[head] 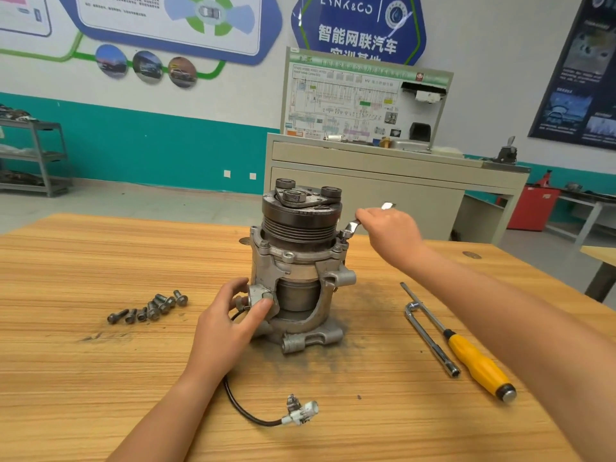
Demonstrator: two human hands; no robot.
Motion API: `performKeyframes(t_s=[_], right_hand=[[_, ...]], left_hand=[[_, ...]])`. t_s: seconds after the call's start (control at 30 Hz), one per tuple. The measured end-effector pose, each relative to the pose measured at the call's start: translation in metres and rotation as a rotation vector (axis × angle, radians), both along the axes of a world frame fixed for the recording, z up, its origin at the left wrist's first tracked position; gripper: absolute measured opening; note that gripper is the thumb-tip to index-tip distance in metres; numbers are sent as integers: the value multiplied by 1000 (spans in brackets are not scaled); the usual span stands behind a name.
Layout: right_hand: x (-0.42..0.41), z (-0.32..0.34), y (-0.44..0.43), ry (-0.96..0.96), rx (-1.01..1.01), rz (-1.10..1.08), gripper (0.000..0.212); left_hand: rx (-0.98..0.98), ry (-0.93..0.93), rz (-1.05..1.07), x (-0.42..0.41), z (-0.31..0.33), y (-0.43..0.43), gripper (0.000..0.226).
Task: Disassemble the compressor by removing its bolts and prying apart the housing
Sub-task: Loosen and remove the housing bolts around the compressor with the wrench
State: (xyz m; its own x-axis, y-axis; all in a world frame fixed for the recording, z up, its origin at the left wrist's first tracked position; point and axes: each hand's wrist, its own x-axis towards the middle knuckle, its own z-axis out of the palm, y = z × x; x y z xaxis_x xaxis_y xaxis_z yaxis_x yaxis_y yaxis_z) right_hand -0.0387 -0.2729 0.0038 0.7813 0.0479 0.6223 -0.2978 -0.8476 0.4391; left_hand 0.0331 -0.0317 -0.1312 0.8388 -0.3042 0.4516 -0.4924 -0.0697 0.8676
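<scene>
While left hand (233,323) grips compressor (298,261) housing, right hand (388,230) clamps wrench (353,225) on upper bolt (345,233).

One grey metal compressor (298,265), seven loose dark steel bolts (150,308), one yellow-handled screwdriver (466,351), one L-shaped steel socket wrench (430,338), two hands.

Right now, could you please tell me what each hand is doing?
Left hand: gripping the compressor low on its housing.
Right hand: closed on the wrench, seated on a bolt.
</scene>
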Motion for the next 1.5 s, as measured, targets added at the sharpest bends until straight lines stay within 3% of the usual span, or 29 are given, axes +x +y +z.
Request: performKeyframes(t_s=[0.07, 0.13, 0.2, 0.33, 0.43, 0.57, 0.73, 1.0, 1.2, 1.4, 1.5], right_hand=[[8, -7, 1, -146, 77, 133, 29], [14, -15, 3, -159, 159, 178, 27], [15, -22, -1, -171, 313, 151, 22], [-5, -38, -5, -253, 672, 59, 31], [-31, -42, 8, -205, 736, 120, 37], [-55, -38, 19, -80, 679, 70, 23], [-61, -31, 26, 53, 620, -93, 26], [-52, -12, 36, 223, 274, -285, 13], [-50, 7, 49, 333, 140, -358, 12], [-51, 40, 62, 529, -147, -364, 12], [-48, 45, 66, 580, -171, -377, 17]], left_hand=[[-17, 38, -3, 3, 0, 0, 42], [-26, 54, -10, 5, 0, 1, 45], [-24, 58, -15, 6, 0, 0, 47], [-30, 63, -10, 5, -1, 0, 46], [-38, 69, -16, 4, -1, 0, 45], [-57, 85, -23, 4, -2, -1, 42], [-52, 74, -37, 0, 2, 1, 24], [-63, 118, -50, 0, 2, 1, 17], [-57, 129, -57, 2, 1, 2, 19], [-33, 109, -39, -1, 3, 2, 20], [-26, 96, -34, 0, 3, 1, 26]])
